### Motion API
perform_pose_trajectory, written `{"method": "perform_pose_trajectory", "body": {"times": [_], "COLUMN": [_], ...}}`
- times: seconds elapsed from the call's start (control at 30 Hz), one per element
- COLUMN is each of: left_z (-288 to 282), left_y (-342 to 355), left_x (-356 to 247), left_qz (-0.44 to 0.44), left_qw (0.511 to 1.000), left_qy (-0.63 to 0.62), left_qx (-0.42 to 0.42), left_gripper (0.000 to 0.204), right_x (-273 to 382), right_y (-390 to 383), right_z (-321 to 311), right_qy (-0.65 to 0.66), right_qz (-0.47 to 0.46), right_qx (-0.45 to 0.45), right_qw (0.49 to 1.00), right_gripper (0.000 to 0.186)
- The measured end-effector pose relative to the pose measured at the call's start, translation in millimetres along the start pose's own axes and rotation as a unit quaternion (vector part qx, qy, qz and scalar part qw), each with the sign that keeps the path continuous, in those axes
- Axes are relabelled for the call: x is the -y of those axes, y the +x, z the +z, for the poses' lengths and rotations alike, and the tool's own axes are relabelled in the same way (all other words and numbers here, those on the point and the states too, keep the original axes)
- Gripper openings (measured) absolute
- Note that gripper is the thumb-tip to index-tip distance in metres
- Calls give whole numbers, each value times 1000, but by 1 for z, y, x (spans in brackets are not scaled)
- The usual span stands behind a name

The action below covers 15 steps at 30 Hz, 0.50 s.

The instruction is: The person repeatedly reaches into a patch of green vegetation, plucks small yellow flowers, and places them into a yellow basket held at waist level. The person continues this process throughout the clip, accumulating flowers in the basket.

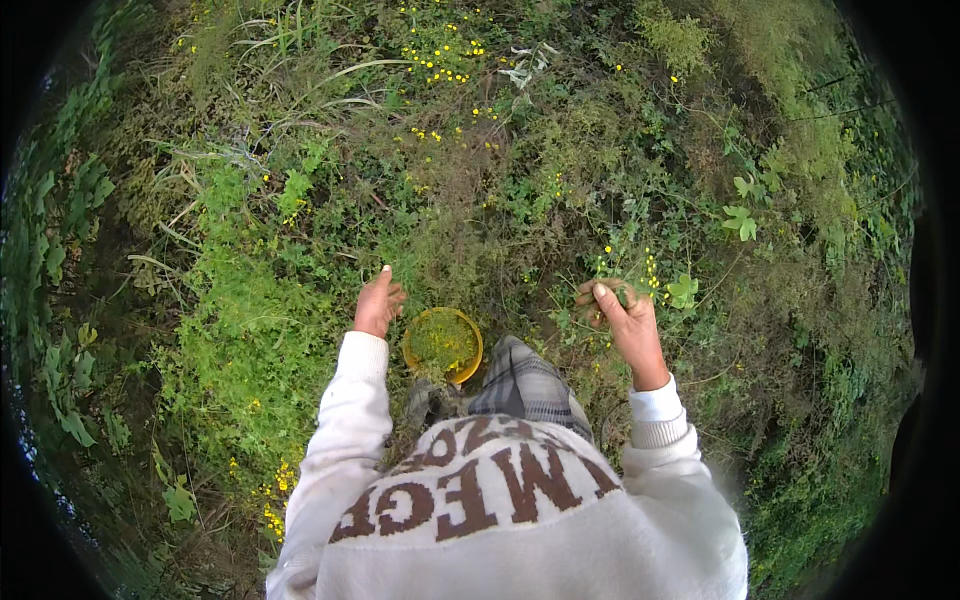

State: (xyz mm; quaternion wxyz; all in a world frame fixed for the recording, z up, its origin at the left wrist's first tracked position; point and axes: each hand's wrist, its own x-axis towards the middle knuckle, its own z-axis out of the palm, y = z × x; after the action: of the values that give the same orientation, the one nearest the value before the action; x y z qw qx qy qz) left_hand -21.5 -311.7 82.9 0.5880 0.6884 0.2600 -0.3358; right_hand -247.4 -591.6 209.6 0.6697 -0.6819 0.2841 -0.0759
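Note:
My right hand [628,322] pinches thin green stems between thumb and fingers, and a sprig of small yellow flowers [651,268] stands just beyond its fingertips. On the other side, my left hand [379,303] hovers over the greenery with its thumb stretched out and its fingers loosely bent; nothing shows in it. Close by this hand and slightly nearer to me is a round yellow bucket [478,352]. Picked yellow flower heads mixed with green bits [441,341] fill what shows of its inside.
Dense low plants surround me. Bright green leafy growth [240,300] spreads on the left, and brownish brush [780,330] on the right. More yellow flowers grow in a far patch [440,60] and at the lower left [277,500]. My checked grey garment [530,385] lies beside the bucket.

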Motion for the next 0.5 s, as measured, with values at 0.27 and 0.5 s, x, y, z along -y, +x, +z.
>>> {"method": "perform_pose_trajectory", "body": {"times": [0.27,0.5], "left_z": [52,83], "left_y": [-120,-155], "left_x": [-73,-63], "left_qz": [291,264], "left_qw": [890,900], "left_qy": [237,203], "left_qx": [258,282], "left_gripper": [42,29], "right_x": [26,34], "right_y": [50,53], "right_z": [57,88], "right_qy": [103,166], "right_qz": [23,51], "right_qx": [110,146], "right_qw": [988,974], "right_gripper": [29,30]}}
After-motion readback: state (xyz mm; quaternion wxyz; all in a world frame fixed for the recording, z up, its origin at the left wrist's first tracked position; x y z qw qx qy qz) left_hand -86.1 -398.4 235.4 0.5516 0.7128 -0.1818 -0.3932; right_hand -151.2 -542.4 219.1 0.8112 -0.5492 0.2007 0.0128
